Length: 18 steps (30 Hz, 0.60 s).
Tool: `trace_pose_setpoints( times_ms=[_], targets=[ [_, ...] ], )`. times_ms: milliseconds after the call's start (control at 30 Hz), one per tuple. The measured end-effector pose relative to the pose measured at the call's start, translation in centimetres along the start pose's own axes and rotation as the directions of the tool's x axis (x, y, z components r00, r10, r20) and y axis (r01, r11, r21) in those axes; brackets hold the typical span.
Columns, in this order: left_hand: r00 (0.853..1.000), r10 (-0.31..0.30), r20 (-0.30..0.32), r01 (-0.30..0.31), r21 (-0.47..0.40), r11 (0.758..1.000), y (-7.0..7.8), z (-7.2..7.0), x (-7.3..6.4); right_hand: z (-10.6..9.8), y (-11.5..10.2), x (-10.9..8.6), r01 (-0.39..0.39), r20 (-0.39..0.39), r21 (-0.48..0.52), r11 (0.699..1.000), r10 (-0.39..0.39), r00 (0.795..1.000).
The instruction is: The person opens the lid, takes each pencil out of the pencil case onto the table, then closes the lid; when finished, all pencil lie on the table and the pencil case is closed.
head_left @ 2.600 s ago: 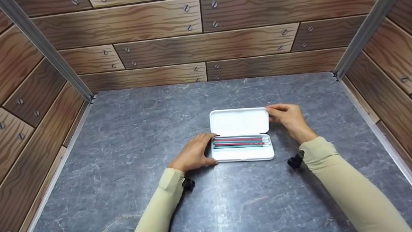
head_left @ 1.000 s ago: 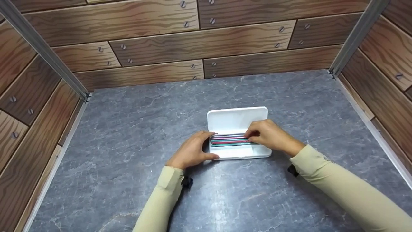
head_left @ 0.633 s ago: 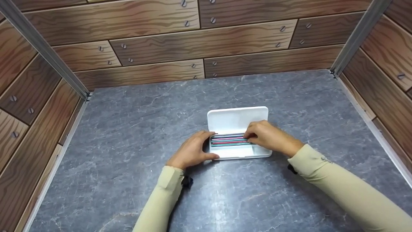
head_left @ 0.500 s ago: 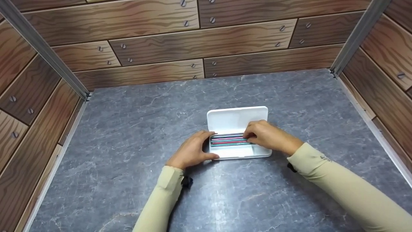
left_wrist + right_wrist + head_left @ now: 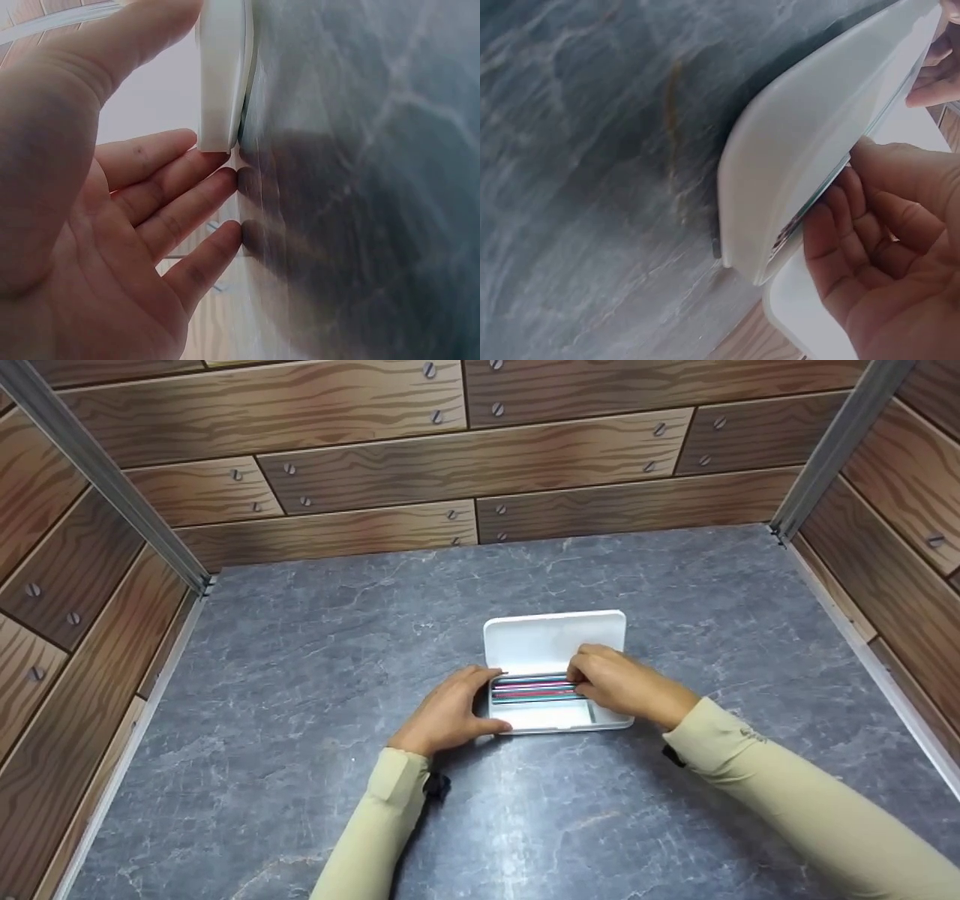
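Observation:
A white pencil case (image 5: 536,717) lies on the table with its lid (image 5: 529,639) raised behind it. Several red, teal and dark pencils (image 5: 529,690) lie side by side along its back half. My left hand (image 5: 448,714) spans the case's left end, thumb at the front corner and fingertips at the back one; its wrist view shows them against the case wall (image 5: 219,82). Reaching in from the right, my right hand (image 5: 630,684) pinches pencils near their right ends, which it hides. In the right wrist view, thumb and curled fingers meet at a teal pencil (image 5: 832,176).
The grey marbled table (image 5: 337,645) extends on all sides of the case. Wood-patterned panels (image 5: 375,472) stand behind and at both sides, with metal posts (image 5: 825,457) at the back corners.
My right hand has left the lid's right corner and moved down and left onto the pencils, pinching them. The lid stands slightly more upright. My left hand has stayed at the case's left end.

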<state>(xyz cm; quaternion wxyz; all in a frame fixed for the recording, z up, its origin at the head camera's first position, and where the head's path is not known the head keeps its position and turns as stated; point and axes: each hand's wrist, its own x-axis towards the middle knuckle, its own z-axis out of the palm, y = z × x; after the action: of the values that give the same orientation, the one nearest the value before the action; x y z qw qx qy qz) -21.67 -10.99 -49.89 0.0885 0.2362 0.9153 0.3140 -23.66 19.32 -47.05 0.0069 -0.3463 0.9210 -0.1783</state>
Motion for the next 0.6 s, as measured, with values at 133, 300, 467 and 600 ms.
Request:
trace_pose_setpoints(
  times_ms=[133,300,467,600],
  targets=[
    [1.0,-0.005,-0.001,0.005,-0.006,1.0,-0.01,0.01,-0.08,0.12,-0.11,0.08,-0.017,0.016,0.007,1.0,0.017,1.0],
    [1.0,-0.007,-0.002,0.007,0.004,1.0,-0.03,0.06,-0.05,0.05,-0.06,0.18,-0.025,0.023,0.022,0.999,0.025,0.999],
    [1.0,-0.002,-0.003,0.002,0.001,1.0,-0.06,-0.01,0.02,0.24,0.03,-0.12,-0.018,-0.02,0.042,0.999,0.018,1.0],
    [1.0,0.001,0.0,-0.001,-0.006,1.0,-0.14,0.08,0.08,0.67,0.35,-0.53,-0.016,-0.057,0.076,0.997,0.02,0.998]
  ],
)
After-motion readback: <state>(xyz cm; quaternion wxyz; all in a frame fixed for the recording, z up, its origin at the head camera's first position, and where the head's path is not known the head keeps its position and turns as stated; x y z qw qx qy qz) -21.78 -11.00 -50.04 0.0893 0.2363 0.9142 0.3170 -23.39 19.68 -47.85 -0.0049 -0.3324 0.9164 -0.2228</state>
